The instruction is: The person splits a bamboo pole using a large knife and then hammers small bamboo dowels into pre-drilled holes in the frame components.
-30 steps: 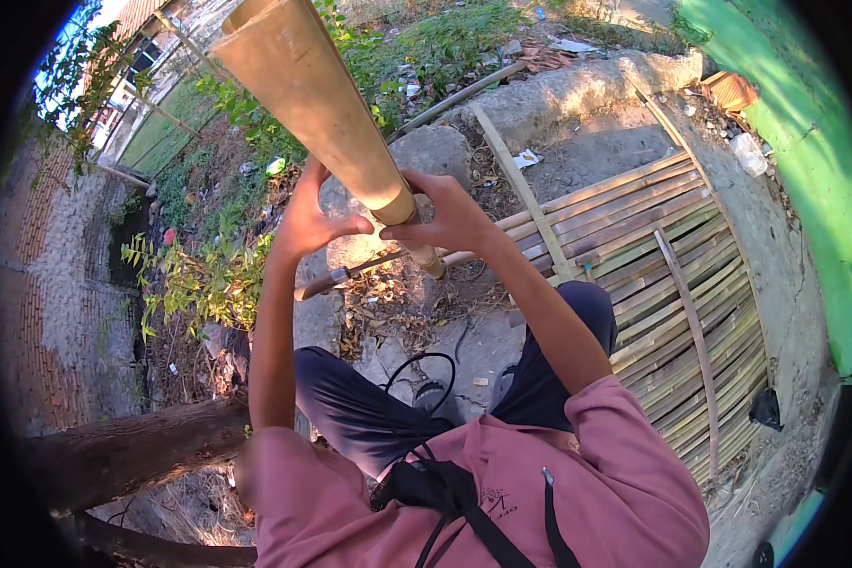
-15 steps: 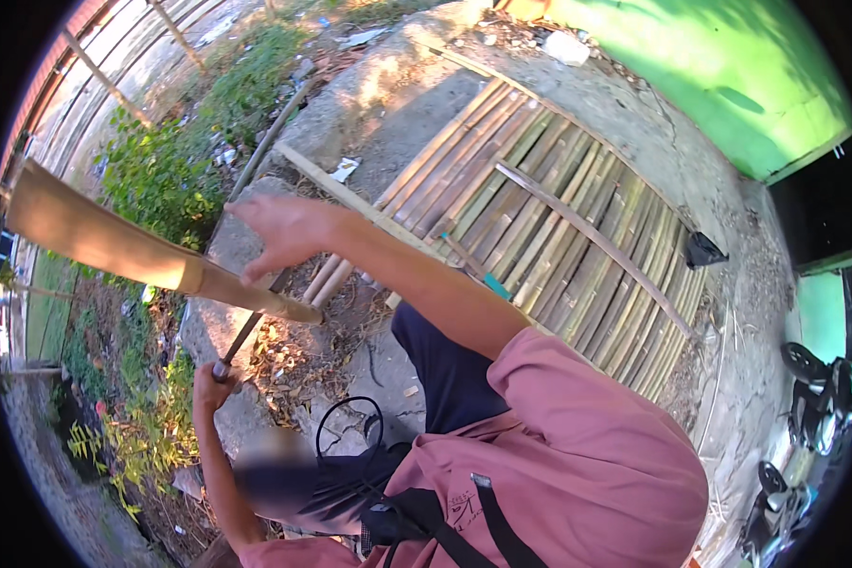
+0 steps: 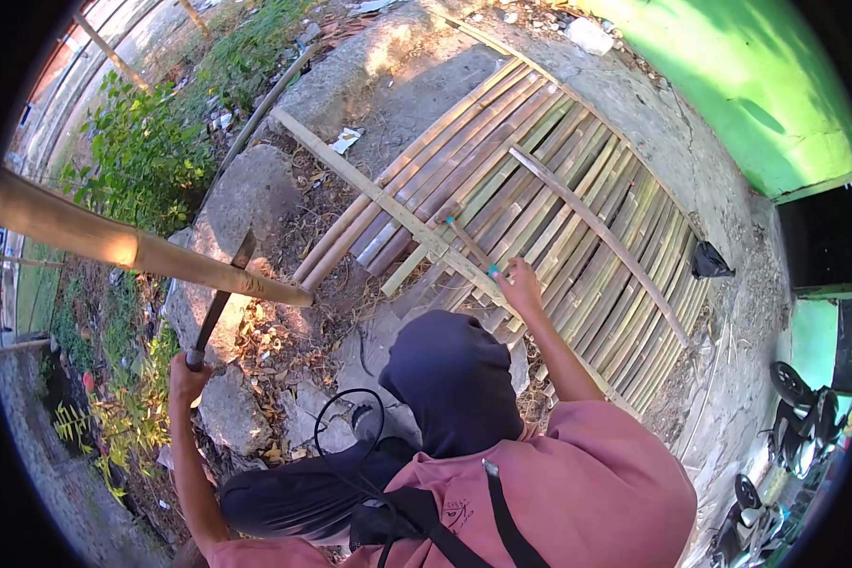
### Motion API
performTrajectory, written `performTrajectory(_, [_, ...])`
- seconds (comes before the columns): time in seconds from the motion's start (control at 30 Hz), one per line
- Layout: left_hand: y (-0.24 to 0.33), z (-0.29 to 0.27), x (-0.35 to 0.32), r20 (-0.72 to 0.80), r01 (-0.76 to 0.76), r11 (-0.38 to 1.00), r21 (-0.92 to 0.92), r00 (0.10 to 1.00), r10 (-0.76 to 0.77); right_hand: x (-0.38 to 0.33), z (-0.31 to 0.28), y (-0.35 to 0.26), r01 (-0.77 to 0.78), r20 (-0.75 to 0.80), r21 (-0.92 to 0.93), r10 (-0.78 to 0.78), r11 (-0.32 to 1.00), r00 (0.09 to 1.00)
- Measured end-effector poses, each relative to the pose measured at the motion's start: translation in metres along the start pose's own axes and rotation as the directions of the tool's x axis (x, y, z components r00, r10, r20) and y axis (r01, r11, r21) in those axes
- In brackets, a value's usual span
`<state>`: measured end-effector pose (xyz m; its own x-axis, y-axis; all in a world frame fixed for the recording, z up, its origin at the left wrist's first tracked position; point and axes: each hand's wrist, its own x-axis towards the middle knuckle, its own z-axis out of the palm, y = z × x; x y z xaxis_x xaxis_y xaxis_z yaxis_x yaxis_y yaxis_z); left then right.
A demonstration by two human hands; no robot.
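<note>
Bamboo pole (image 3: pixel 133 248) is steadied by a blade (image 3: pixel 220 303) gripped in the left hand (image 3: pixel 187 377), while the right hand (image 3: pixel 521 287), fingers spread, touches the slat panel (image 3: pixel 540 180) at two o'clock.

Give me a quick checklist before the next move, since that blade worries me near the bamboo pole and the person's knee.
1. Left hand closed round the handle of the blade tool: ok.
2. Blade meeting the bamboo pole: ok, it sits at the pole near its end.
3. Right hand clear of the blade: ok, it reaches to the bamboo panel, far from the tool.
4. Pole steadied by a hand: not ok, neither hand holds it.
5. What the right hand's grip holds: cannot tell, something small and teal at the fingers.
6. Knee clear of the blade: ok, apart from it.
</note>
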<state>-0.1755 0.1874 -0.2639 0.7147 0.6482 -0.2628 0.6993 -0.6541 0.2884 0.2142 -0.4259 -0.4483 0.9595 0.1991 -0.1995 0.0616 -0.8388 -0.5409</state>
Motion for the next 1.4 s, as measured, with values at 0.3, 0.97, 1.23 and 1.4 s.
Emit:
performTrajectory(0.3, [0.020,0.004,0.000,0.011,-0.027,1.000,-0.015,1.000,0.027,0.071,0.049,0.006,0.296,0.034,-0.277,-0.298,0.914,0.954])
performTrajectory(0.97, [0.035,0.001,-0.009,0.022,0.051,0.998,-0.025,0.998,-0.051,-0.061,0.001,-0.398,0.519,0.209,0.604,-0.749,0.605,0.629])
performTrajectory(1.23, [0.022,0.014,-0.016,0.012,0.055,0.996,-0.072,0.998,-0.054,-0.059,0.023,-0.410,0.654,0.244,0.397,-0.761,0.644,0.601])
performTrajectory(1.4, [0.017,0.016,-0.018,-0.030,0.019,0.999,-0.041,0.999,-0.020,-0.067,-0.020,-0.454,0.722,-0.002,0.446,-0.806,0.529,0.592])
